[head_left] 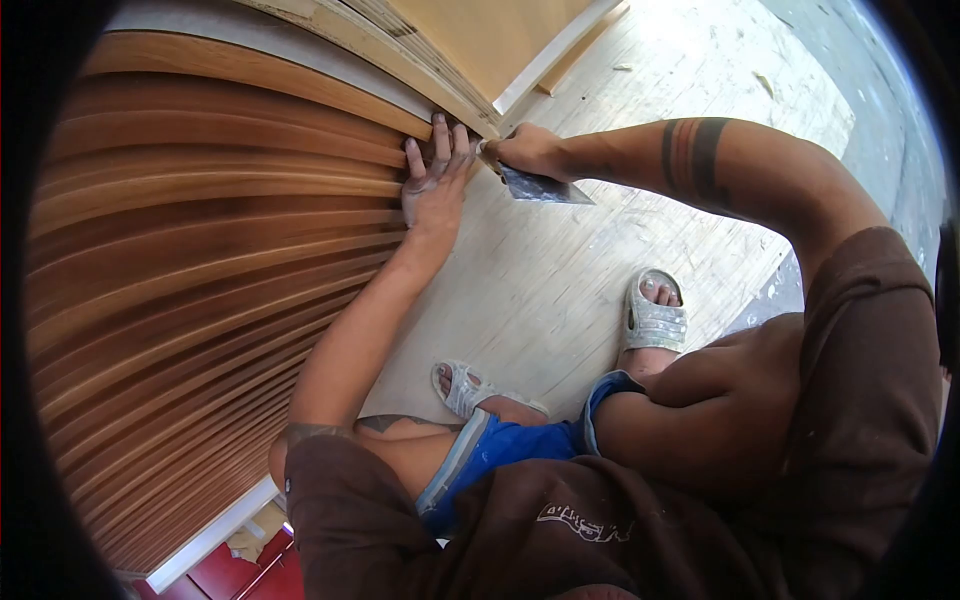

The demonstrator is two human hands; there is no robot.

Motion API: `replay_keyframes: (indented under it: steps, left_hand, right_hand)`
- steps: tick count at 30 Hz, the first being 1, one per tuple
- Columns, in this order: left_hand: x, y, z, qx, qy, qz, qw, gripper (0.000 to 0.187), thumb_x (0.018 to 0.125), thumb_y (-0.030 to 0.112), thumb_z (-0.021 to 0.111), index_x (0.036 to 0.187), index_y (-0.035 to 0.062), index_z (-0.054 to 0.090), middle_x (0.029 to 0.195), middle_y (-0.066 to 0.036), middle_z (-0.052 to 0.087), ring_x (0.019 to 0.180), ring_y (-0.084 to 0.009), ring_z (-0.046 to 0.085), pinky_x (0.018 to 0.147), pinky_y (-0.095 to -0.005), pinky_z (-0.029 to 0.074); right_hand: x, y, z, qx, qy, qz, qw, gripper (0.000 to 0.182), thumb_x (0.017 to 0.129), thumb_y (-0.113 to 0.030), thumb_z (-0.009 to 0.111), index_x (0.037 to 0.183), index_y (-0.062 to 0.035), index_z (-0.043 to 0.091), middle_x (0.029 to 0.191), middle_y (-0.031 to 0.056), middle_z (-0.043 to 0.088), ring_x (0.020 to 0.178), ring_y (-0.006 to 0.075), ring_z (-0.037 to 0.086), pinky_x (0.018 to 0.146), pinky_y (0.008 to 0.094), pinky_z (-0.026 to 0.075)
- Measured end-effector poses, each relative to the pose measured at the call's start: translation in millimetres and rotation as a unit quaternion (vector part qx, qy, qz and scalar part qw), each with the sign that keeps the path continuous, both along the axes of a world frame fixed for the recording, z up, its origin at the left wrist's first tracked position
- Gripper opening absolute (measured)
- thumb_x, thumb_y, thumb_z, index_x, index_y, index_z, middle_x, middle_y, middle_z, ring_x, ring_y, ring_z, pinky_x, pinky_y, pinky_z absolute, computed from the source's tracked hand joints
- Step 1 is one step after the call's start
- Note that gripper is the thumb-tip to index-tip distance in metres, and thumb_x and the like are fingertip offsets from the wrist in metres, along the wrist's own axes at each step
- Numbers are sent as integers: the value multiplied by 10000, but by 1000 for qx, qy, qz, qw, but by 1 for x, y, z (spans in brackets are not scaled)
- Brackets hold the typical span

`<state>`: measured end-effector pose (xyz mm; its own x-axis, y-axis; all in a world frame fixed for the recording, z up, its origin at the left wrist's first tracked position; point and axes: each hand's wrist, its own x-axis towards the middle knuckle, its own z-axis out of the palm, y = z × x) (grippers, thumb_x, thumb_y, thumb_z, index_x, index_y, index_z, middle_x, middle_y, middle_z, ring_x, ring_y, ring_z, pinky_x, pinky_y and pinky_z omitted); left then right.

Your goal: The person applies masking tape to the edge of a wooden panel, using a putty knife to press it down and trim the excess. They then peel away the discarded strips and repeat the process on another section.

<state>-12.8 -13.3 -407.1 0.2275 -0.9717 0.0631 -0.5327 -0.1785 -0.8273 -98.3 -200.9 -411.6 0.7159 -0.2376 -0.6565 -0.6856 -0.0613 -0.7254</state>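
Brown slatted wood panelling [200, 230] fills the left of the head view. Against its lower edge, by the corner where it meets a pale frame, my left hand [436, 180] lies with its fingers spread and dusty. Just to the right, my right hand [525, 150] is closed round a tool with a flat metal blade [545, 187], which looks like a trowel or scraper. The blade sticks out below my fist, over the whitish floor board. Part of the tool near the corner is hidden by my fingers.
A pale wooden frame [450, 85] and a light panel [500, 40] stand at the top. My sandalled feet rest on the streaked floor board [540, 290]. Grey floor [850, 50] shows at the upper right. Red surfaces [225, 572] appear at the bottom left.
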Motion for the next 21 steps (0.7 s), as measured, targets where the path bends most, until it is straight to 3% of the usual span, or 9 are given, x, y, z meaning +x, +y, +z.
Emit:
replay_keyframes:
  steps: [2, 3, 6, 8, 11, 15, 21]
  left_hand:
    - [0, 1, 0, 12, 5, 0, 1000, 854, 821, 541, 749, 1601, 378, 441, 1633, -67, 309, 1605, -371, 137, 1211, -715, 88]
    - [0, 1, 0, 12, 5, 0, 1000, 854, 821, 541, 749, 1601, 378, 441, 1633, -67, 309, 1605, -371, 137, 1211, -715, 88]
    - [0, 0, -1, 3, 11, -4, 1000, 864, 812, 545, 756, 1599, 366, 447, 1636, -69, 302, 1603, -377, 139, 1213, -710, 100]
    - [1, -1, 0, 10, 13, -6, 1000, 877, 799, 558, 769, 1593, 352, 459, 1645, -66, 289, 1602, -381, 135, 1210, -714, 118]
    - [2, -1, -2, 8, 34, -10, 999, 870, 803, 546, 769, 1590, 332, 467, 1661, -70, 271, 1600, -382, 136, 1207, -723, 131]
    - [3, -4, -7, -7, 11, -12, 1000, 849, 809, 543, 762, 1581, 330, 480, 1668, -80, 275, 1600, -379, 139, 1212, -729, 130]
    - [-12, 3, 5, -25, 56, -26, 998, 769, 864, 456, 727, 1565, 214, 520, 1658, -108, 336, 1602, -364, 183, 1252, -693, 89]
  right_hand:
    - [-4, 2, 4, -38, -15, -16, 999, 585, 938, -531, 645, 1039, 32, 769, 986, 176, 752, 861, 258, 715, 797, 394, 551]
    - [-8, 2, 7, -38, -16, -16, 999, 585, 938, -531, 645, 1039, 32, 769, 986, 176, 752, 861, 258, 715, 797, 394, 551]
    - [-17, -2, 12, -76, -12, 13, 997, 688, 969, -587, 597, 1102, 66, 767, 1054, 229, 758, 942, 305, 744, 855, 417, 559]
    - [-20, -2, 9, -91, 33, -22, 995, 709, 945, -592, 589, 1199, 52, 744, 1248, 312, 711, 1198, 425, 689, 1009, 455, 533]
    - [-23, -12, -4, -103, 14, -25, 994, 742, 991, -621, 522, 1234, 47, 736, 1283, 323, 694, 1237, 457, 664, 1056, 477, 512]
    - [-26, -29, -2, -132, 11, -30, 991, 716, 1021, -593, 466, 1259, 30, 727, 1307, 300, 692, 1246, 458, 657, 1087, 489, 486]
    - [-26, -54, 4, -148, 77, -8, 986, 807, 1049, -651, 425, 1340, 63, 661, 1362, 290, 656, 1262, 394, 657, 1080, 487, 483]
